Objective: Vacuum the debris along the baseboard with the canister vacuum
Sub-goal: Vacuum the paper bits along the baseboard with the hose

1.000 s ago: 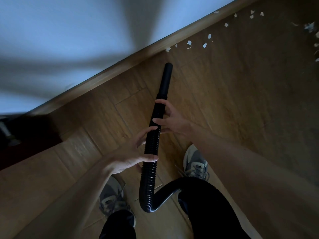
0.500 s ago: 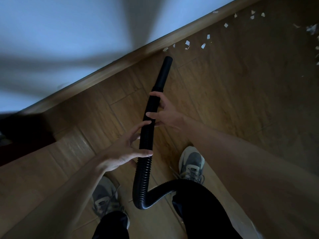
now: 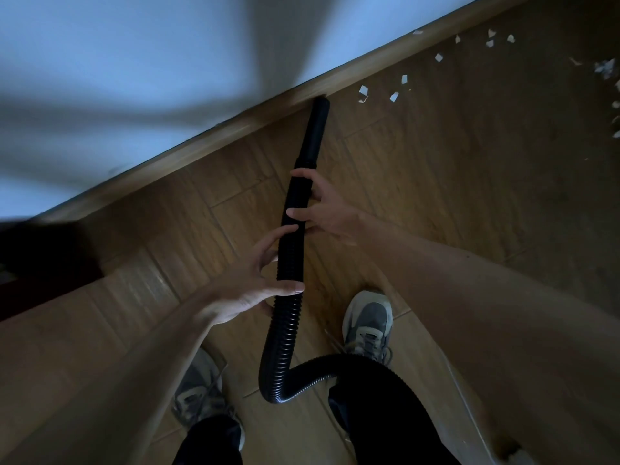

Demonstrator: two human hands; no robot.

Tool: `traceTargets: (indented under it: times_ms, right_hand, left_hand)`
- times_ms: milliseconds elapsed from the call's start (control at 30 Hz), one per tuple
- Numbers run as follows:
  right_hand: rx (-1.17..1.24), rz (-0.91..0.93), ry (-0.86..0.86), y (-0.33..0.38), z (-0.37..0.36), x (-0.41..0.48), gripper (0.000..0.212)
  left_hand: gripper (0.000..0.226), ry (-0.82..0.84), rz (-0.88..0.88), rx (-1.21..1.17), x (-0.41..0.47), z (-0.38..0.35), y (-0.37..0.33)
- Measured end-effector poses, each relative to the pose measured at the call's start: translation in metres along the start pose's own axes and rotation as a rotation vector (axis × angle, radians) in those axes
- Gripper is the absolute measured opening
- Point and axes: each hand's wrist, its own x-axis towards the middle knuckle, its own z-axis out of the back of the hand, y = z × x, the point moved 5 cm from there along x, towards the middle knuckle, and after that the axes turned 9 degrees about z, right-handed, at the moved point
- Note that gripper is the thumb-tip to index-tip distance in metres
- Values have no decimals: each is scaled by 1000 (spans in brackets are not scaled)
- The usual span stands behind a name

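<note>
A black ribbed vacuum hose (image 3: pixel 285 333) runs up from between my feet into a smooth black nozzle (image 3: pixel 314 130). The nozzle tip touches the wooden baseboard (image 3: pixel 235 127). My left hand (image 3: pixel 248 286) grips the ribbed part of the hose. Higher up, my right hand (image 3: pixel 323 209) holds the smooth wand section just below the nozzle. Several white paper scraps (image 3: pixel 364 94) lie on the wood floor to the right of the tip, along the baseboard. The canister itself is out of view.
A white wall (image 3: pixel 167 62) rises behind the baseboard. A dark object (image 3: pixel 43 260) sits at the left edge. My two grey shoes (image 3: pixel 367 320) stand on the floor with the hose looping between them. More scraps (image 3: pixel 605 70) lie at the far right.
The nozzle has moved forward until its tip reaches the baseboard. The scraps nearest the tip, seen earlier, are gone. Both hands kept their hold on the hose.
</note>
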Motion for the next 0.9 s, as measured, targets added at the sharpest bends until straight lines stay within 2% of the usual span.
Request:
traceTargets:
  times_ms: [633, 900]
  right_hand:
    - [113, -1, -62, 4, 50, -17, 65]
    - [91, -21, -71, 4, 68, -16, 68]
  left_hand:
    - [85, 89, -14, 64, 26, -32, -30]
    - [86, 99, 69, 46, 32, -42, -40]
